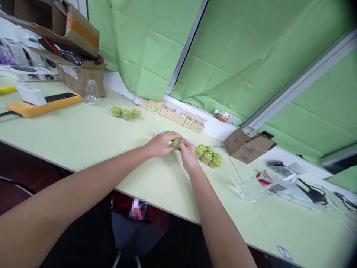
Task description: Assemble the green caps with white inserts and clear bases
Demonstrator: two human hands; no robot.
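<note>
Above the middle of the pale table, my left hand [161, 144] has its fingers closed on a small green lid [175, 142]. My right hand [187, 152] meets it from the right, fingertips pinched at the lid's edge; what lies between those fingertips is mostly hidden. Just behind my left hand stands a small clear cup [153, 131] with something yellow inside. To the right of my right hand sits a cluster of green-lidded clear cups [206, 158] with thin loops on top. Three similar green-lidded cups [126, 113] stand farther back on the left.
A row of small cardboard boxes [174, 113] lines the wall. On the left are an orange power strip [52, 105], a clear plastic dome [92, 92] and open cartons [83, 76]. A brown carton [248, 146] and a large clear bottle [269, 182] occupy the right side.
</note>
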